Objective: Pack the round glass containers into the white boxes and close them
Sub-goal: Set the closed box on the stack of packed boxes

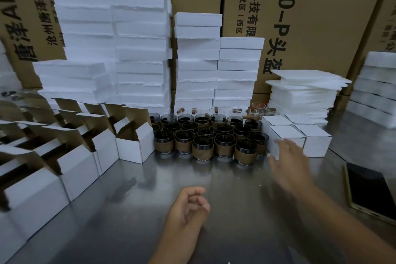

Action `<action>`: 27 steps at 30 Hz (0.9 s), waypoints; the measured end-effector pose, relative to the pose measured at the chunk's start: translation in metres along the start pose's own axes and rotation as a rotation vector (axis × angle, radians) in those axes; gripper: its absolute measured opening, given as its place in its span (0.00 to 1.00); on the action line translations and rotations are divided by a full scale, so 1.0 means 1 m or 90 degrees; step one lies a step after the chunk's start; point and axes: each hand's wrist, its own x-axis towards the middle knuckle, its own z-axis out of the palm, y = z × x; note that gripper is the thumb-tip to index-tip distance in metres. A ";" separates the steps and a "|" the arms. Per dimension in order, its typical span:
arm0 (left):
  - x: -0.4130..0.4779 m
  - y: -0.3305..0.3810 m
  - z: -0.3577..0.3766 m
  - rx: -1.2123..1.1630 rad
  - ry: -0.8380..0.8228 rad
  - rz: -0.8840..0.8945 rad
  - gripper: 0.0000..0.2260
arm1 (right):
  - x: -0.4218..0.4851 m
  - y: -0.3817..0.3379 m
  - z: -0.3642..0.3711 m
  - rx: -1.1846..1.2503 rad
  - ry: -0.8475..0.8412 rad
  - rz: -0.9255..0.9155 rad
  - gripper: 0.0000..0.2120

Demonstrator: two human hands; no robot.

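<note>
- steel table top (150, 210), shiny and grey, bears everything in view.
- round glass containers with dark rims and brown wraps (203, 148) stand upright in a tight cluster at the middle of the table, none of them in a box.
- open white cardboard boxes with brown insides (132, 148) stand in rows on the left, flaps up; the nearest one is just beside the cluster.
- closed white boxes (317, 141) sit in a small group right of the cluster, touching one another.
- left hand (186, 206) hovers low over the near table, fingers loosely curled toward the palm, holding nothing.
- right hand (287, 161) is blurred — fingers spread and mostly straight, empty, in front of the closed white boxes; whether it touches them i cannot tell.
- white foam blocks (139, 49) are stacked high behind, with a lower pile of thin white foam sheets (304, 94) to the right.
- dark flat phone (372, 191) lies at the right edge.
- brown printed cartons (321, 17) fill the background.
</note>
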 end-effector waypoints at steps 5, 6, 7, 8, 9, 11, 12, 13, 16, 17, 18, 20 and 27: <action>0.001 -0.002 -0.008 0.058 0.059 -0.006 0.06 | -0.070 -0.040 0.018 0.065 0.009 -0.159 0.17; 0.003 -0.003 -0.012 0.075 0.084 -0.013 0.06 | -0.076 -0.045 0.019 0.077 0.007 -0.173 0.16; 0.005 -0.004 -0.016 0.082 0.116 -0.021 0.07 | -0.079 -0.047 0.020 0.090 0.010 -0.184 0.14; 0.008 -0.004 -0.021 0.082 0.150 -0.030 0.07 | -0.080 -0.048 0.021 0.102 0.013 -0.189 0.13; 0.013 -0.002 -0.026 0.083 0.180 -0.038 0.07 | -0.080 -0.047 0.021 0.111 0.011 -0.187 0.12; 0.026 0.002 -0.037 0.103 0.220 -0.047 0.07 | -0.080 -0.046 0.021 0.119 -0.010 -0.181 0.09; 0.035 0.005 -0.044 0.121 0.234 -0.049 0.06 | -0.080 -0.046 0.022 0.122 -0.015 -0.185 0.07; 0.044 0.008 -0.051 0.145 0.248 -0.048 0.06 | -0.080 -0.046 0.022 0.125 -0.014 -0.192 0.06; 0.075 0.015 -0.079 0.239 0.290 -0.039 0.04 | -0.080 -0.049 0.022 0.126 -0.020 -0.203 0.03; 0.084 0.016 -0.088 0.281 0.295 -0.038 0.06 | -0.079 -0.049 0.022 0.124 -0.025 -0.206 0.03; 0.093 0.017 -0.097 0.328 0.296 -0.036 0.09 | -0.079 -0.050 0.022 0.124 -0.027 -0.210 0.03; 0.106 0.015 -0.113 0.431 0.292 -0.030 0.14 | -0.079 -0.051 0.021 0.122 -0.036 -0.211 0.03; 0.132 0.005 -0.138 0.636 0.245 -0.090 0.24 | -0.081 -0.053 0.022 0.089 -0.033 -0.174 0.01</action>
